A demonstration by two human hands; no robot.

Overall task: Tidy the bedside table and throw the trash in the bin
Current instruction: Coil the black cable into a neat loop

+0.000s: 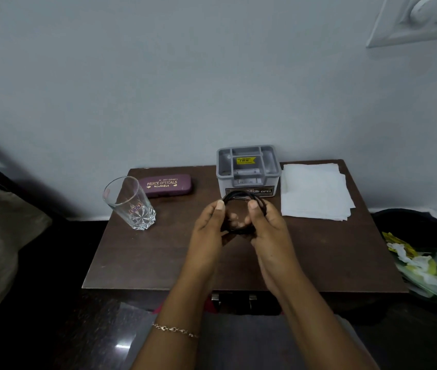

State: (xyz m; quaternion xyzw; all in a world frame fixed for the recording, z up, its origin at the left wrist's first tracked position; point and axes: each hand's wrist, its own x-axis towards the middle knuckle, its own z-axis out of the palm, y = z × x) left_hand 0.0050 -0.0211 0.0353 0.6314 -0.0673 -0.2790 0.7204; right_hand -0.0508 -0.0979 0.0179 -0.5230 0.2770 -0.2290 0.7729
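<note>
Cable coil (239, 196) being gripped in both my hands
Trash is filling the bin (423, 263); desk (158, 263) is nearly tidy

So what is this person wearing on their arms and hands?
Both forearms are bare, no sleeves showing. The left wrist carries a thin chain bracelet with small pale links. The left hand and right hand show no rings or gloves; the nails are short.

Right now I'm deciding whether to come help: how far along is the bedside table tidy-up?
Mostly done, it seems. The bin beside the table already holds wrappers, and the glass, glasses case and stacked paper sit neatly. In hand: left hand and right hand hold a coiled black cord. Left: stowing it, perhaps in the grey organiser.
</note>
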